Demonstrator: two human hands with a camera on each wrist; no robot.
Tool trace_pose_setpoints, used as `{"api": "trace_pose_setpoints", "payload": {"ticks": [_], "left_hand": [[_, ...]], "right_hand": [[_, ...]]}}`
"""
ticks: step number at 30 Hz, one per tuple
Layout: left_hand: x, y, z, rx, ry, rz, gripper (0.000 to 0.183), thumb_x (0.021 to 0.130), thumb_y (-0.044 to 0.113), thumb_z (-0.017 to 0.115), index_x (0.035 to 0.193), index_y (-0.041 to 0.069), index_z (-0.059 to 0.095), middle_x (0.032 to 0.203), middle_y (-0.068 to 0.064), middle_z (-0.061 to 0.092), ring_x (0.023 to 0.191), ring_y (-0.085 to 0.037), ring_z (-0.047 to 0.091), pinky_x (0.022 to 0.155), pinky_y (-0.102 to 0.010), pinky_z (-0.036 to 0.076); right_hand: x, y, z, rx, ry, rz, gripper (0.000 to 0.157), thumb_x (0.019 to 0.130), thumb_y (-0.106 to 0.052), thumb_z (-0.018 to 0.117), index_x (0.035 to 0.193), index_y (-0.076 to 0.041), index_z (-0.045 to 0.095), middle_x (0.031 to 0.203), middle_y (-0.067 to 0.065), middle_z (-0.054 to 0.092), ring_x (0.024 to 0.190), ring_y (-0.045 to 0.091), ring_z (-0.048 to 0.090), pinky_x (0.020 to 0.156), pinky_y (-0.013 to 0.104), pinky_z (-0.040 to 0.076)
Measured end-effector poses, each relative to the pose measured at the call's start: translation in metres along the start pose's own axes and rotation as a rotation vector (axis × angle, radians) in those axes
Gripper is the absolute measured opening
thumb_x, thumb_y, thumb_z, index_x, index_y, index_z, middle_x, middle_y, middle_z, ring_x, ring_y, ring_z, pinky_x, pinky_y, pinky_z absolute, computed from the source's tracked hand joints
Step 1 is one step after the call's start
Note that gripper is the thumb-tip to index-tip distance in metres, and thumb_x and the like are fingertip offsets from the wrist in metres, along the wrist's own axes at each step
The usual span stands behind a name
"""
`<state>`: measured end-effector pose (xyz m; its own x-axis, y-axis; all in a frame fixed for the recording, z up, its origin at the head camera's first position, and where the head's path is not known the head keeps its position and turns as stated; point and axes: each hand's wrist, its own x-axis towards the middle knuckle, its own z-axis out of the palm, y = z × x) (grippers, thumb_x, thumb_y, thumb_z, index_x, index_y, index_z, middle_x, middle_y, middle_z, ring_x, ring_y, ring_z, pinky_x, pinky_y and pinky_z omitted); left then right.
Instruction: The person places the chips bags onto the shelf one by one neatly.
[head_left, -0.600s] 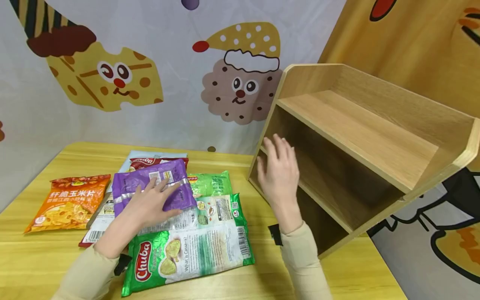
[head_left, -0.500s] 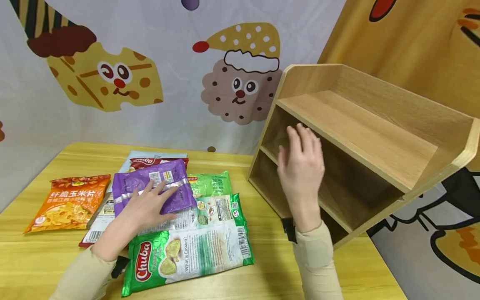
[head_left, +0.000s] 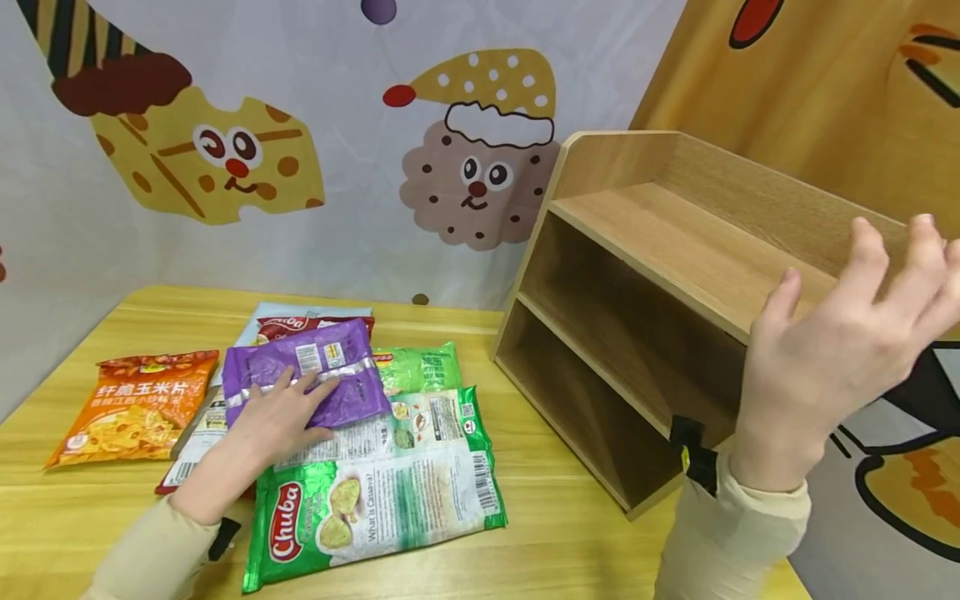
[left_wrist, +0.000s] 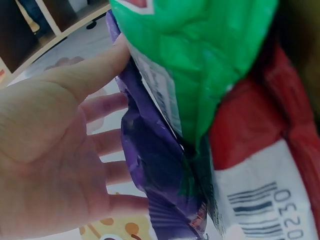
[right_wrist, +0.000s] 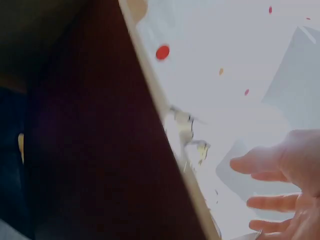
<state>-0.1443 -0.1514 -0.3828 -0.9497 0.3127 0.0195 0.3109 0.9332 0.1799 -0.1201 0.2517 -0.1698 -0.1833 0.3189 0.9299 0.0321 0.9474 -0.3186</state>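
My left hand [head_left: 279, 417] rests on a purple snack bag [head_left: 307, 371], fingers spread over its face; in the left wrist view the fingers [left_wrist: 115, 142] touch the purple bag [left_wrist: 150, 150] without curling round it. Below it lies a green and white Chuba cassava chips bag [head_left: 378, 508], with a light green bag [head_left: 420, 369] behind. My right hand [head_left: 840, 358] is raised in front of the right end of a wooden shelf unit [head_left: 615, 233], fingers apart and loosely bent, holding nothing. In the right wrist view that hand [right_wrist: 285, 185] is beside a dark panel with a pale edge.
An orange corn chips bag [head_left: 138, 406] lies at the left of the yellow wooden table [head_left: 540, 467]. Partly covered are a red Chuba bag [head_left: 281, 327], a light blue packet [head_left: 262, 310] and a white and red bag [head_left: 198, 446]. A cartoon-printed cloth [head_left: 360, 167] hangs behind.
My right hand has moved right and nearer, from in front of the shelf's compartments to its right end. The left hand has slid slightly toward me and left, still on the purple bag.
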Motion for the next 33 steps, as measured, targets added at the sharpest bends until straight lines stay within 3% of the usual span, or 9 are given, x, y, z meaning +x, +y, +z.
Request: {"api": "trace_pose_setpoints", "payload": {"ticks": [4,8,11,13,16,19,23,26,33], "left_hand": [[-0.001,-0.002,0.002,0.023,0.013,0.023,0.065,0.080,0.038,0.071,0.134,0.005,0.052,0.134,-0.028,0.051,0.123,-0.058,0.040,0.087,-0.080,0.032],[-0.002,-0.002,0.002,0.060,0.061,0.060,0.055,0.083,0.032,0.070,0.128,0.004,0.058,0.128,-0.025,0.057,0.116,-0.053,0.051,0.083,-0.078,0.038],[-0.004,-0.002,0.001,0.097,0.146,0.107,0.046,0.083,0.028,0.072,0.122,0.004,0.063,0.118,-0.021,0.064,0.099,-0.044,0.063,0.072,-0.063,0.052],[-0.005,-0.002,0.000,0.125,0.215,0.139,0.042,0.082,0.026,0.073,0.117,0.004,0.066,0.110,-0.018,0.068,0.084,-0.039,0.067,0.059,-0.052,0.055],[-0.006,-0.003,-0.004,0.152,0.317,0.172,0.037,0.081,0.021,0.074,0.114,0.005,0.067,0.096,-0.015,0.071,0.065,-0.032,0.066,0.043,-0.039,0.049],[-0.007,-0.003,-0.011,0.167,0.367,0.178,0.037,0.082,0.014,0.072,0.117,0.006,0.065,0.088,-0.016,0.071,0.053,-0.028,0.061,0.037,-0.035,0.044],[-0.007,-0.004,-0.024,0.143,0.394,0.166,0.038,0.084,0.008,0.068,0.120,0.005,0.060,0.080,-0.016,0.068,0.049,-0.027,0.057,0.036,-0.036,0.044],[-0.007,-0.005,-0.033,0.125,0.436,0.149,0.035,0.085,0.007,0.066,0.119,0.003,0.058,0.076,-0.017,0.067,0.050,-0.028,0.058,0.038,-0.038,0.046],[-0.005,-0.006,-0.052,0.069,0.601,0.118,0.032,0.084,0.005,0.067,0.115,0.003,0.057,0.077,-0.021,0.067,0.046,-0.033,0.055,0.034,-0.037,0.039]], "right_hand": [[0.002,0.019,-0.007,-0.086,-0.070,0.093,0.044,0.094,-0.028,0.050,0.137,-0.016,0.049,0.148,0.005,0.041,0.138,0.025,0.034,0.115,0.042,0.032],[0.002,0.029,-0.011,-0.093,-0.081,0.180,0.046,0.093,-0.023,0.050,0.139,-0.017,0.047,0.144,0.006,0.046,0.135,0.023,0.039,0.117,0.037,0.028],[0.002,0.033,-0.014,-0.084,-0.068,0.234,0.046,0.091,-0.020,0.051,0.137,-0.020,0.049,0.141,0.004,0.050,0.133,0.023,0.041,0.115,0.033,0.029],[0.001,0.034,-0.015,-0.076,-0.058,0.254,0.045,0.090,-0.017,0.051,0.135,-0.020,0.052,0.136,0.006,0.054,0.129,0.025,0.045,0.113,0.032,0.032],[0.001,0.035,-0.015,-0.063,-0.041,0.282,0.043,0.087,-0.015,0.050,0.129,-0.018,0.056,0.129,0.009,0.059,0.123,0.026,0.049,0.108,0.032,0.036],[0.000,0.035,-0.015,-0.066,-0.030,0.317,0.042,0.084,-0.013,0.049,0.125,-0.017,0.056,0.124,0.008,0.060,0.117,0.023,0.054,0.104,0.027,0.039],[-0.001,0.034,-0.015,-0.065,-0.020,0.342,0.041,0.083,-0.011,0.049,0.124,-0.015,0.054,0.123,0.005,0.057,0.116,0.019,0.055,0.104,0.021,0.038],[-0.003,0.033,-0.015,-0.054,-0.013,0.333,0.040,0.083,-0.011,0.048,0.123,-0.012,0.054,0.123,0.007,0.056,0.118,0.020,0.052,0.105,0.022,0.036],[-0.005,0.033,-0.016,-0.059,-0.009,0.326,0.039,0.085,-0.012,0.048,0.123,-0.010,0.055,0.124,0.013,0.056,0.121,0.023,0.050,0.108,0.026,0.034]]}}
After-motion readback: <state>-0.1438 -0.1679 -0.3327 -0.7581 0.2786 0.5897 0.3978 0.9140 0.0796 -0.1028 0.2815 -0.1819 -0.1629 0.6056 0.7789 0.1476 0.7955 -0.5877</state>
